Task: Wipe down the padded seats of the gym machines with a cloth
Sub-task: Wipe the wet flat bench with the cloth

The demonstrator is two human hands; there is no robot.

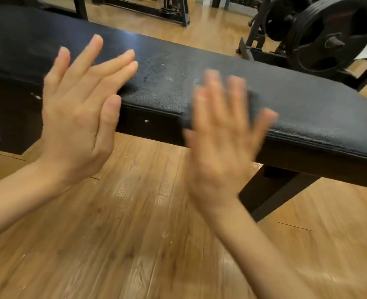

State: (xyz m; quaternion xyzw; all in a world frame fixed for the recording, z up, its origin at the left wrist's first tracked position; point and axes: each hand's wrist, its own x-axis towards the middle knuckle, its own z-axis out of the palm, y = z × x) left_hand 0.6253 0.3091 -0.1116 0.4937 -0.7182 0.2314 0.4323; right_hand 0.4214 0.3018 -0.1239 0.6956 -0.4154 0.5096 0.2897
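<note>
Left hand (79,113) is hovering in front of the near edge of the padded seat (199,83), back of the hand toward the camera, fingers straight and slightly fanned; its grip is wide and holding nothing. Whether the fingertips are touching the pad cannot be told.

Padded seat is running across the view from upper left to right, black, its surface cracked and worn toward the middle and along the near edge. It is sitting on a dark frame (273,190) whose leg is standing on the wooden floor (135,234).

Right hand (221,147) is showing heavy motion blur, fingers spread and straight, lying over the near edge of the seat; its grip is likewise wide and holding nothing. Contact with the pad cannot be confirmed.

No cloth is showing in either hand.

Weight plates (320,37) on a rack are standing at far right, behind the seat.
</note>
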